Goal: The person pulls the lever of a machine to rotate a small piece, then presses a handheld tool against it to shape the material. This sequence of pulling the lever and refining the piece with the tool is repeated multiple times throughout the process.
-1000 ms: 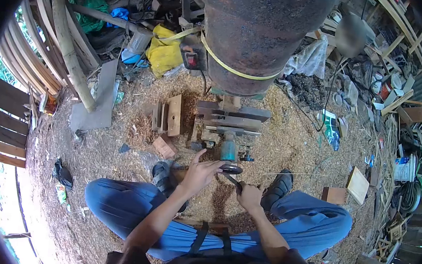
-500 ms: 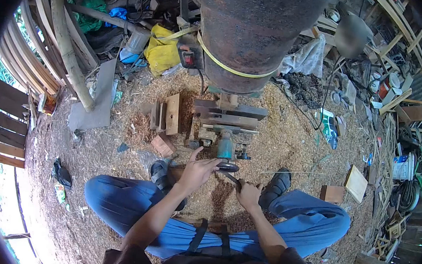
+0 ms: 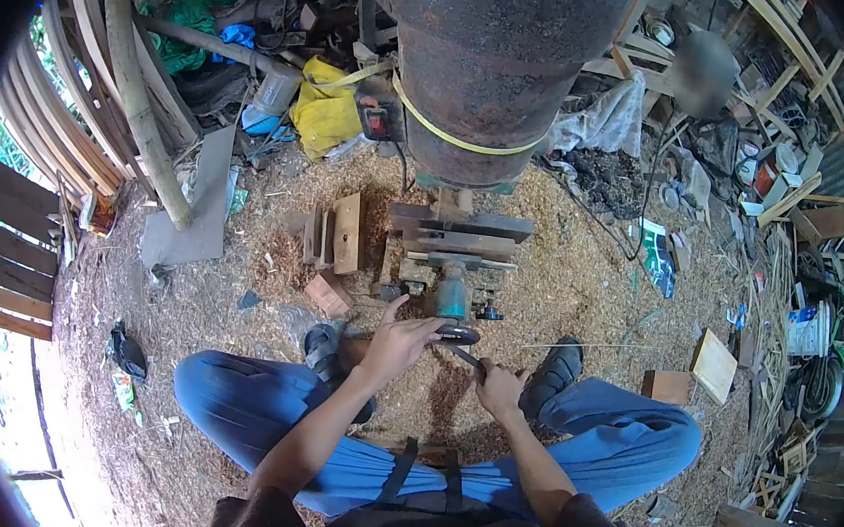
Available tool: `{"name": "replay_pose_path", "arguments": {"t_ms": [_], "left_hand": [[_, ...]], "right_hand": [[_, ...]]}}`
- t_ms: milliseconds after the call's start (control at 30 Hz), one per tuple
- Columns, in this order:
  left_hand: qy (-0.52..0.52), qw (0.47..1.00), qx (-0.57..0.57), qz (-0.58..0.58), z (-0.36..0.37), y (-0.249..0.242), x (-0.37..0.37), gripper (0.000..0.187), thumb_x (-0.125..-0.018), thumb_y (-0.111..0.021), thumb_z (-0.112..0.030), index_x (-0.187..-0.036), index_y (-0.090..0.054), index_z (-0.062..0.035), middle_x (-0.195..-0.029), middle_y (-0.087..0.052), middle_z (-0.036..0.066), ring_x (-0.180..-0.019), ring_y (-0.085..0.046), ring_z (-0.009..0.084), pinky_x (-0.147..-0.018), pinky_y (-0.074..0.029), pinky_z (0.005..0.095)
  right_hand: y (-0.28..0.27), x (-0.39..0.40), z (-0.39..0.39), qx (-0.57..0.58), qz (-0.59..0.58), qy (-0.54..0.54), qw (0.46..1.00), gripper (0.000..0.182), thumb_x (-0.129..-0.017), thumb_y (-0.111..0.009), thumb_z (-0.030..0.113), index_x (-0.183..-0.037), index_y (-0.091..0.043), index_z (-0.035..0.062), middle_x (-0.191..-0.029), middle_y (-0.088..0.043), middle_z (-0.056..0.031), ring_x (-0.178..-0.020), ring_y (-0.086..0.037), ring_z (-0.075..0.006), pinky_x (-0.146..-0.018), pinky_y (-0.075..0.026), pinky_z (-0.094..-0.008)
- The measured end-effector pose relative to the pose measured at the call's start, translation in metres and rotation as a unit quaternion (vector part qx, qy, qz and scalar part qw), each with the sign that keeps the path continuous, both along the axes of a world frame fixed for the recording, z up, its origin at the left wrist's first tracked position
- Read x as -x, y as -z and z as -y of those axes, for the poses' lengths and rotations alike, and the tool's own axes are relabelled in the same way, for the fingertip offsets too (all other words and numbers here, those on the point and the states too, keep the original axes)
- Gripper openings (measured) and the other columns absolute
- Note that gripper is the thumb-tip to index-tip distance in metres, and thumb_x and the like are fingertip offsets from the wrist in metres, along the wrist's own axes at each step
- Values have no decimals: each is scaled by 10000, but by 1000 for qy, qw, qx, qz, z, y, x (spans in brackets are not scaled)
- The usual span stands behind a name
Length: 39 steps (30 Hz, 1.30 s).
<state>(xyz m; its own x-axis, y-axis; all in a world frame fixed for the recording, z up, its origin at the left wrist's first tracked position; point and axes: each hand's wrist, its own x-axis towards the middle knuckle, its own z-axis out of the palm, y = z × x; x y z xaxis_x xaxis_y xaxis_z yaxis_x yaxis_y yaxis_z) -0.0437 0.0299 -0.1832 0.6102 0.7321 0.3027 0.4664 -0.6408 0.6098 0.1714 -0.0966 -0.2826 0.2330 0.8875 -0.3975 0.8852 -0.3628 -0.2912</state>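
Note:
My left hand point(image 3: 399, 350) has its fingers closed at the left rim of a dark round handwheel point(image 3: 458, 334), its thumb pointing away from me. The handwheel sits at the near end of a teal tailstock point(image 3: 451, 298) on a wood lathe. Closed around a slim dark bar-like tool point(image 3: 471, 360), my right hand point(image 3: 501, 389) is just right of and below the wheel. The tool's far end meets the near edge of the wheel; its exact kind I cannot tell. A small black knob point(image 3: 489, 312) juts out right of the tailstock.
A large rusty drum point(image 3: 494, 69) with a yellow strap stands beyond the lathe bed point(image 3: 461, 223). Wood blocks point(image 3: 346, 234) lie to the left, others point(image 3: 712, 366) to the right. Shavings cover the ground. A black cable point(image 3: 643, 223) curves at right; a blurred round shape point(image 3: 703, 74) is behind.
The view has shifted very slightly. Both hands stay at the handwheel, and the tool has hardly moved.

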Motion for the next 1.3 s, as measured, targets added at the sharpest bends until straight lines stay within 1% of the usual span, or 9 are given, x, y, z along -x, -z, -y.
{"name": "replay_pose_path", "arguments": {"t_ms": [100,300,500,567,667,1000,1033,1100,1300], "left_hand": [[6,1000,16,-17,-1,-1,1,333,-828,-657,19,-1140,-725,-75,-1030,-760,92,-966,-731,208,-1168,-292,535],[6,1000,-20,-14,-1,-6,-2,344,-830,-657,15,-1147,-729,-100,-1020,-763,81,-963,-732,211,-1161,-316,526],[6,1000,-10,-24,-1,-2,0,356,-820,-677,-4,-1157,-725,-109,-1043,-759,82,-973,-729,225,-1158,-327,525],[7,1000,-8,-21,-1,-2,0,359,-821,-675,-2,-1160,-724,-109,-1048,-758,84,-976,-728,224,-1159,-325,527],[8,1000,-1,-21,-1,0,0,365,-821,-668,1,-1165,-721,-109,-1057,-756,87,-979,-728,225,-1160,-321,531],[5,1000,-16,-21,-2,3,3,378,-822,-666,-7,-1178,-714,-122,-1053,-757,81,-980,-730,213,-1175,-295,538],[5,1000,-11,-22,0,3,3,378,-822,-666,-7,-1178,-714,-122,-1053,-757,81,-980,-730,213,-1175,-295,538],[2,1000,-6,-22,-2,2,3,378,-824,-664,-7,-1179,-713,-126,-1043,-759,80,-973,-732,204,-1175,-294,535],[3,1000,-20,-24,-2,1,3,349,-851,-654,-22,-1179,-712,-126,-1027,-762,76,-972,-732,191,-1166,-306,525]], "right_hand": [[7,-3,0,-9,7,-8,1000,244,-961,-560,358,-1108,-657,189,-904,-725,-153,-888,-697,-381,-1001,-287,-711],[9,-5,-2,-24,3,-8,1000,242,-950,-567,350,-1106,-656,187,-897,-726,-134,-879,-703,-362,-1000,-281,-712],[-7,2,-3,-12,33,-34,999,249,-952,-564,353,-1116,-656,190,-888,-726,-141,-876,-705,-355,-957,-293,-666],[-16,5,-4,4,27,-15,1000,280,-927,-588,349,-1085,-686,140,-883,-719,-134,-949,-687,-307,-943,-311,-596],[-12,7,0,-39,34,-31,998,285,-930,-580,357,-1076,-686,136,-881,-719,-142,-925,-690,-311,-942,-312,-590],[-19,13,0,-60,20,-39,997,275,-920,-589,364,-1044,-687,139,-841,-718,-152,-893,-685,-318,-894,-322,-551],[-19,13,3,-55,19,-39,998,275,-920,-589,364,-1044,-687,139,-841,-718,-152,-893,-685,-318,-894,-322,-551],[-17,11,1,-64,6,-12,998,261,-957,-568,385,-1023,-663,150,-820,-712,-153,-845,-695,-358,-962,-307,-652],[-14,6,0,-49,17,-14,999,262,-952,-575,388,-1027,-667,155,-846,-718,-134,-858,-692,-354,-933,-340,-664]]}}
